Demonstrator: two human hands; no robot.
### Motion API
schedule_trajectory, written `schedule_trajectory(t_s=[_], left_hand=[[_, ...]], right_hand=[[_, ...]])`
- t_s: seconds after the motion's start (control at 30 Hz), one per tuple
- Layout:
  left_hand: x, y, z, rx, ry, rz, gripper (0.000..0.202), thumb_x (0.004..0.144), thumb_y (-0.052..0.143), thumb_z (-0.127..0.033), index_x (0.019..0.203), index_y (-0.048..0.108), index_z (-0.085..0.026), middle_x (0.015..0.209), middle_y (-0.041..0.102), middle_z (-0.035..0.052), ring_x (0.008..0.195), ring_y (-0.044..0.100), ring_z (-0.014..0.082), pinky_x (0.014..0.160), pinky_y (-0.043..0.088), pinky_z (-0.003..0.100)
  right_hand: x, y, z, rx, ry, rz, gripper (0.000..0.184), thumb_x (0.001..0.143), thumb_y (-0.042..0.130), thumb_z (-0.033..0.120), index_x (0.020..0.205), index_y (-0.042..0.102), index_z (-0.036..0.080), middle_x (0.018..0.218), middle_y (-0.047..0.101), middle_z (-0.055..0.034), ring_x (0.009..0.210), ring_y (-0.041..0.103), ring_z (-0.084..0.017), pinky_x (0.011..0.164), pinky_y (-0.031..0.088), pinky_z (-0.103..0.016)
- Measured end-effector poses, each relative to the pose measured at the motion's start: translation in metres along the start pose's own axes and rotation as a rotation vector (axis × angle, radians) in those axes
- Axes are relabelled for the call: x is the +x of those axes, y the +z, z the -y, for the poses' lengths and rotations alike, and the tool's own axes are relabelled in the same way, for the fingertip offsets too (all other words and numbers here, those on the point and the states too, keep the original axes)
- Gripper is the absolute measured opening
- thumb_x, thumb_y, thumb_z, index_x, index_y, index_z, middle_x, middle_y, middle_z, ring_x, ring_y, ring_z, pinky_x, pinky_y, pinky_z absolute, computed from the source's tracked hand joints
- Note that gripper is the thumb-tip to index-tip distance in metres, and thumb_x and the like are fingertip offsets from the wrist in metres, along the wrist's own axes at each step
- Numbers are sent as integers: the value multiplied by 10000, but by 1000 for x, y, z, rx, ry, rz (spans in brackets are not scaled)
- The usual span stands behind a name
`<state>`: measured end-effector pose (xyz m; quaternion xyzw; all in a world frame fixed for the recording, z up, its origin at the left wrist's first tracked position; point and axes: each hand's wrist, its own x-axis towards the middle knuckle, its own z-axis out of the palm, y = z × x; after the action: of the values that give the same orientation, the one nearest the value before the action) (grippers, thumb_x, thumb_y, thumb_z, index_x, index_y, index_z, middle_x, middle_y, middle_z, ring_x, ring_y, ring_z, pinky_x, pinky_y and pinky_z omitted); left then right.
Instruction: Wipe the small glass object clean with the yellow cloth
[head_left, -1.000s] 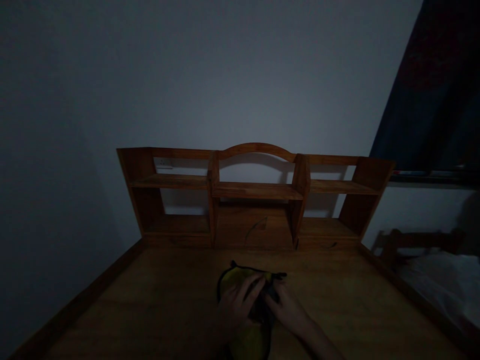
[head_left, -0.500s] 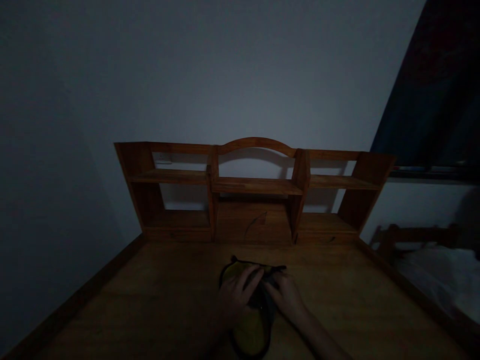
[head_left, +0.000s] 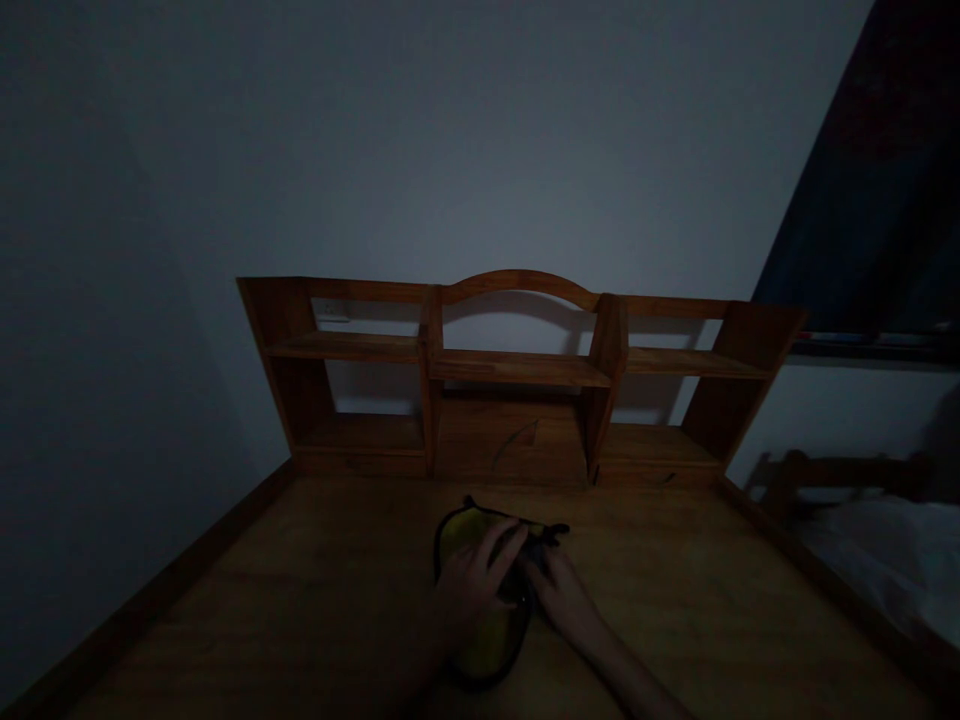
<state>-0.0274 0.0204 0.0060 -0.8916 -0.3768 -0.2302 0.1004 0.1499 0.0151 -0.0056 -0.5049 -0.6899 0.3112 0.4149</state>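
Bench: we see its wooden top (head_left: pixel 300 600) run across the lower frame, left to right.
Shelf unit: the wooden shelves (head_left: pixel 517 368) stand at the bench's far side, from left of centre toward the right.
Left hand: at the lower centre, the left hand (head_left: pixel 471 585) lies over the yellow-green pouch (head_left: pixel 487 650) with its fingers bent; we cannot tell whether this grip closes on anything.
Pouch: it sits on the bench at the lower centre, dark-edged, its middle largely hidden under the fingers.
Right hand: just right of that, the right hand (head_left: pixel 566 600) has its grip pinching dark material at the pouch's upper right.
Risk at the pouch: we judge the soft cloth could fold or twist if the hands pull unevenly; a slack pinch could let the edge slip, and the dim light could hide either fault.
White heap: at the lower right, we find a pale bundle (head_left: pixel 892 550), well apart from the hands.
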Motion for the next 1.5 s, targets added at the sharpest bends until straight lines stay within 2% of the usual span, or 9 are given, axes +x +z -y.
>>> schedule_trajectory(t_s=[0.17,0.3,0.4,0.53,0.63,0.77,1.07,1.2,1.5], left_hand=[[-1,-4,-1,-6,9,17,780,792,594,-445,1423,185,-239,1397,390,118,1095,557,259,835,493,347],[-1,3,2,-54,-148,1,940,665,696,-507,1415,202,-227,1367,429,116,1082,565,259,818,493,320],[1,7,8,-34,-219,-18,991,613,712,-556,1407,227,-216,1356,444,112,1090,556,271,809,493,327],[4,0,15,15,-79,-20,857,750,540,-620,1419,217,-194,1370,434,125,1067,571,250,834,473,310],[5,-5,16,50,-3,-39,770,829,440,-595,1430,189,-185,1389,409,125,1090,554,239,868,454,302],[5,-3,14,93,39,-21,666,889,410,-492,1437,158,-210,1404,390,119,1122,533,247,891,440,319],[4,-1,9,-26,-51,58,835,772,562,-558,1431,163,-235,1415,364,121,1117,538,266,881,450,333],[2,-2,6,-60,-169,53,913,683,686,-501,1414,189,-275,1407,375,91,1119,534,270,838,474,336],[0,-4,-1,-103,-160,44,896,660,713,-445,1393,229,-270,1380,401,88,1132,522,272,845,477,355]], right_hand=[[-2,-8,10,-192,-60,3,337,909,384,343,934,661,153,928,699,-121,843,655,-245,710,475,-302],[-2,-11,13,-216,-6,-35,403,901,388,412,793,669,144,753,699,-109,709,659,-243,647,462,-296],[0,-10,12,-66,60,-54,331,848,473,403,856,665,133,814,707,-107,750,653,-245,680,471,-298],[3,-4,1,323,217,25,343,794,484,306,1039,634,118,1051,677,-102,987,611,-251,832,466,-310],[3,0,-10,340,308,-20,395,772,502,321,1085,618,109,1125,640,-116,1057,574,-265,901,435,-348],[0,-1,-11,188,223,-63,371,749,541,299,1066,628,127,1107,645,-113,1044,570,-269,920,420,-366],[5,-4,-6,128,42,10,181,750,502,221,812,644,127,791,687,-52,735,615,-212,657,477,-286],[4,-2,-11,131,24,24,200,780,493,244,837,644,127,811,690,-53,752,620,-210,652,474,-276],[5,-1,-13,48,-45,19,193,786,500,245,826,650,130,795,689,-53,733,618,-208,635,472,-274]])
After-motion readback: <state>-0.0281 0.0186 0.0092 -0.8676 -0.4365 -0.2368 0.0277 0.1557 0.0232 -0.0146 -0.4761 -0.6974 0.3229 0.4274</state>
